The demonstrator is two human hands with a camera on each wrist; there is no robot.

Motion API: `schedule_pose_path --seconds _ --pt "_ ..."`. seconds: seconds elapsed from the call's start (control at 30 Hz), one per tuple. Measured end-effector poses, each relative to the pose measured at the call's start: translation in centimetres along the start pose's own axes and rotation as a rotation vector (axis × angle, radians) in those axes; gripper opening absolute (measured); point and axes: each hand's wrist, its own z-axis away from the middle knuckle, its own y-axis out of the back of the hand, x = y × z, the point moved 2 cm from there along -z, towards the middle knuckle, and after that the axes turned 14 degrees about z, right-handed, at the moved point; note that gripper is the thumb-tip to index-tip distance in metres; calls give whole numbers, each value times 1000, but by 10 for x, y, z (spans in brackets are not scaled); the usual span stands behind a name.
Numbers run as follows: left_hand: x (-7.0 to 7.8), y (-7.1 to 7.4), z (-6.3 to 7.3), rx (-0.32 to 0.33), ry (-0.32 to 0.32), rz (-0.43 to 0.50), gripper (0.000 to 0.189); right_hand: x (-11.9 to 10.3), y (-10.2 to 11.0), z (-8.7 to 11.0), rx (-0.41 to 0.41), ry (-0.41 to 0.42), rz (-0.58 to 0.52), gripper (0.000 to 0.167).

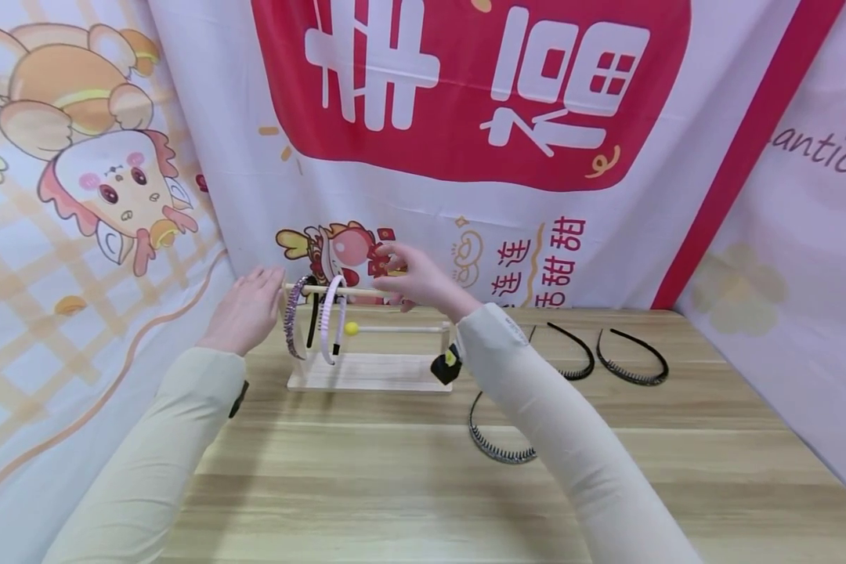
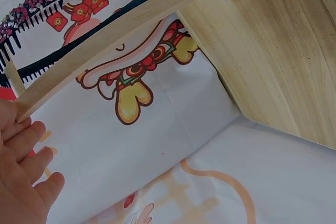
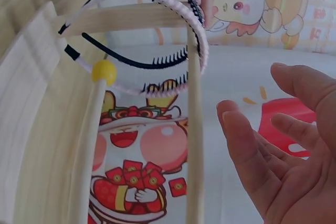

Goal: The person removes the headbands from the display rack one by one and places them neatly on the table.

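My left hand point(image 1: 245, 312) touches the left end of a wooden headband rack point(image 1: 370, 374) with nearly straight fingers, at the top of its upright point(image 2: 105, 38). Over the rack's top bar point(image 3: 195, 129), toward that end, hang a glittery dark headband point(image 1: 291, 317) and a pale pink headband point(image 1: 329, 321), both with comb teeth. My right hand point(image 1: 423, 278) is beside the bar's right part. In the right wrist view its fingers are spread and loosely bent, with nothing between them.
A lower rod with a yellow ball end point(image 1: 352, 329) sits under the top bar. On the wooden table right of the rack lie black toothed headbands point(image 1: 634, 377), one point(image 1: 502, 454) nearer the front, partly behind my right sleeve point(image 1: 571, 439). Printed cloth point(image 1: 409, 180) hangs close behind the rack.
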Motion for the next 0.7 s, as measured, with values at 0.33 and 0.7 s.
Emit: schedule_pose_path --seconds 0.33,0.7 --pt "0 -1 -1 -9 3 5 46 -4 -40 -18 -52 -28 -117 61" --pt "0 0 1 11 -7 -1 46 -9 -64 -28 -94 -20 -112 66"
